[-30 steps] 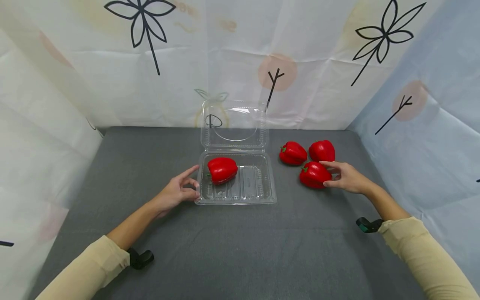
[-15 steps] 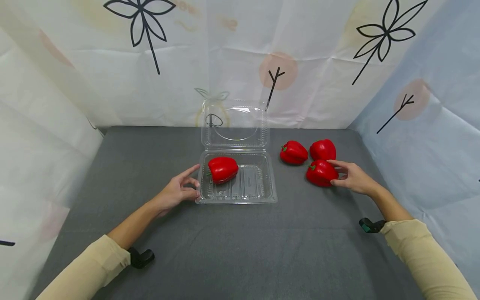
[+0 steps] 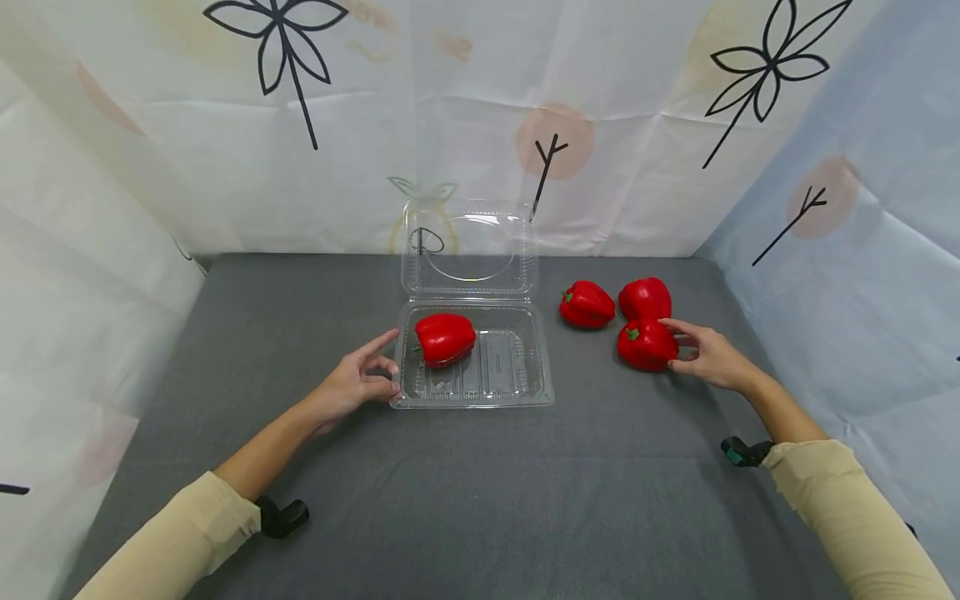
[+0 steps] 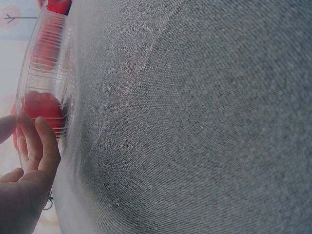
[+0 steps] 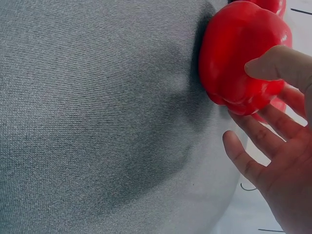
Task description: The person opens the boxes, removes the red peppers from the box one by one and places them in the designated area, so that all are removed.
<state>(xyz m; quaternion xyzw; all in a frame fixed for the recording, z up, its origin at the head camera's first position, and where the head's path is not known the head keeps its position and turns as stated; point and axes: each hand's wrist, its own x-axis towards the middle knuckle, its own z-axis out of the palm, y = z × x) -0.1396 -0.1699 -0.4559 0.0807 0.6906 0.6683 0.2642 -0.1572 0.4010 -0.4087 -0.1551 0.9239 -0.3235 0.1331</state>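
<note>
A red bell pepper [image 3: 647, 345] sits on the grey cloth, its green stem facing up and left. My right hand [image 3: 708, 357] holds its right side, thumb on the near side and index finger on the far side; the right wrist view shows the thumb [image 5: 265, 66] against the skin, with other fingers spread below. My left hand [image 3: 352, 379] touches the left edge of an open clear plastic clamshell container [image 3: 517, 402] with fingertips and thumb, index finger extended. Inside the container, toward the left, lies another red bell pepper [image 3: 446, 340].
Two more red bell peppers [image 3: 587, 304] [image 3: 645, 299] lie behind the held one, the right one close against it. The container's raised clear lid [image 3: 471, 250] stands near the back curtain [image 3: 637, 192]. Grey cloth [image 3: 480, 500] covers the table.
My right hand has shifted right and slightly away with its pepper, which has turned so the stem points more upward. My left hand and the container have stayed put.
</note>
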